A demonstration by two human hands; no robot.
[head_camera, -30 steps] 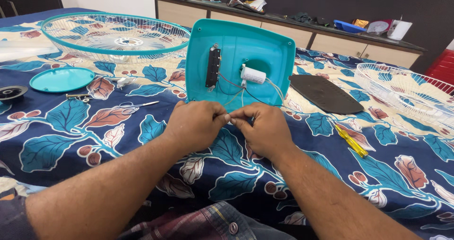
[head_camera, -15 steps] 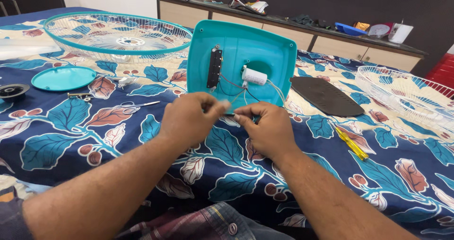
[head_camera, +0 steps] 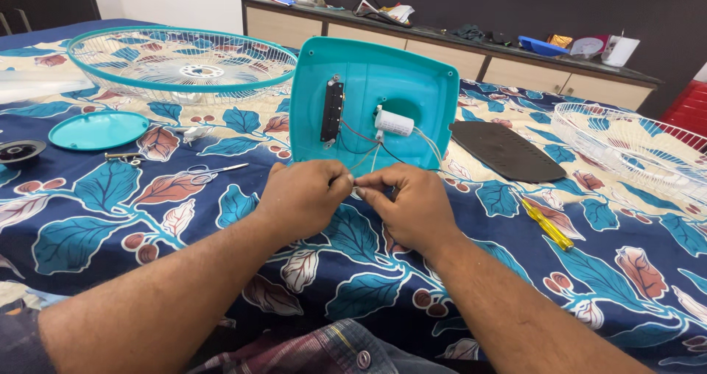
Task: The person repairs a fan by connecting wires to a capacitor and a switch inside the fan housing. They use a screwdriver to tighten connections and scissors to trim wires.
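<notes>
Teal moulded plastic forms the fan base cover [head_camera: 398, 86], which stands tilted on its near edge at the middle of the table, hollow side toward the person. Inside it sit a black switch block [head_camera: 332, 112] on the left and a white cylindrical capacitor [head_camera: 394, 123] to its right. Thin insulated wires [head_camera: 368, 153] run from both parts down to the hands.

Step in hand, as judged: joining or twisting the wire ends. The left hand [head_camera: 300, 197] and the right hand [head_camera: 412, 204] meet just near of the cover, each pinched shut on the wire ends between thumb and fingertips. The joint itself is too small to make out.

The next move calls for fine, steady fingertip work and slack in the leads, so that the upright cover is not pulled over.

Surroundings: a floral blue tablecloth [head_camera: 110, 219], soft and patterned; a wire fan guard [head_camera: 180, 61] with teal rim far left; a second white guard [head_camera: 641, 149] far right; a flat black plate [head_camera: 508, 149]; a yellow-handled screwdriver [head_camera: 546, 224] lying right; scissors [head_camera: 210, 170] left.
</notes>
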